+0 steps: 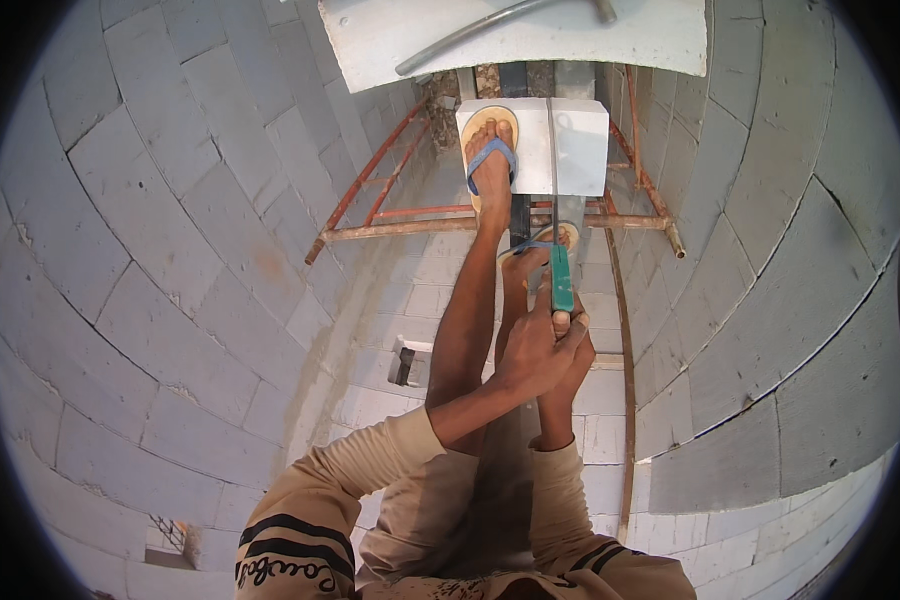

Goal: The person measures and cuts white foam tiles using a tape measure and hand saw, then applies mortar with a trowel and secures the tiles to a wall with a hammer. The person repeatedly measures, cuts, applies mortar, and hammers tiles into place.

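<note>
Both my hands are wrapped together around the green handle of a handsaw [562, 278]. My left hand [532, 352] comes across from the left and overlaps my right hand [579, 360], whose fingers are partly hidden. The saw's long narrow blade points away from me and lies over a white block [582, 150]. Whether the blade has cut into the block cannot be made out. My left foot, in a sandal with a blue strap [491, 158], rests on the block's left part. The other sandalled foot is lower, beside the blade.
Grey block walls rise close on both sides. Rusty red scaffold frames [420, 230] flank the white block. Beyond it, a white slab [630, 35] carries a bent grey pipe [500, 30]. Lower down are paler blockwork and a small opening with a dark object [403, 366].
</note>
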Available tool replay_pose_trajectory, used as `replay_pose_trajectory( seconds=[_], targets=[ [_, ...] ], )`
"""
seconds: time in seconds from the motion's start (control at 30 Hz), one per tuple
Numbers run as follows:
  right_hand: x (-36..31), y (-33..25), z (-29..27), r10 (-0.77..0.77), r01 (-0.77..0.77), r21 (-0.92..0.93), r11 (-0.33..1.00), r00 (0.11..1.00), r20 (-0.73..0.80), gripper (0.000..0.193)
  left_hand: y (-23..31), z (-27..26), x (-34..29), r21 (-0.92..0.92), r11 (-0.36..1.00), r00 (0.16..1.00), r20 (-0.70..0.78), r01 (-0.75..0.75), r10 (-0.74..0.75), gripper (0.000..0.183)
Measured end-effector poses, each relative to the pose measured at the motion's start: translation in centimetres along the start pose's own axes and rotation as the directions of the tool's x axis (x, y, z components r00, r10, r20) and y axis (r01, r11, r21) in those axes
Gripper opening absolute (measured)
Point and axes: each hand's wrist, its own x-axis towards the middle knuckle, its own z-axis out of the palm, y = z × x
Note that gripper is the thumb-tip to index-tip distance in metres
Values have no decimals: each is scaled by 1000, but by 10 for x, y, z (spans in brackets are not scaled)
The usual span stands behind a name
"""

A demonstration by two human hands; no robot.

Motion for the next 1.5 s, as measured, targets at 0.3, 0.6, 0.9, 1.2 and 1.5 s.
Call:
replay_pose_trajectory(
  seconds=[0.3, 0.6, 0.9, 1.2, 1.5],
  targets=[
    [186, -3, 73, -110, 127, -147, 981, 987, 121, 30, 30, -24, 187, 75, 997, 990, -136, -34, 44, 70],
    [35, -2, 17, -76, 83, -113, 990, 995, 69, 41, -2, -8, 36, 75, 992, 993, -54, -100, 104, 69],
    [120, 2, 52, -300, 300, -212, 930, 953, 33, 38, 12, -17, 133, 164, 987, 994, -103, -1, 19, 53],
    [123, 0, 42, -40, 46, -240, 970, 999, 30, 35, 21, -13, 132, 234, 972, 999, -44, -7, 18, 52],
    [31, 21, 20, -270, 264, -177, 948, 963, -14, 42, -3, -10, 24, 29, 999, 1000, -18, -14, 15, 35]
  ],
)
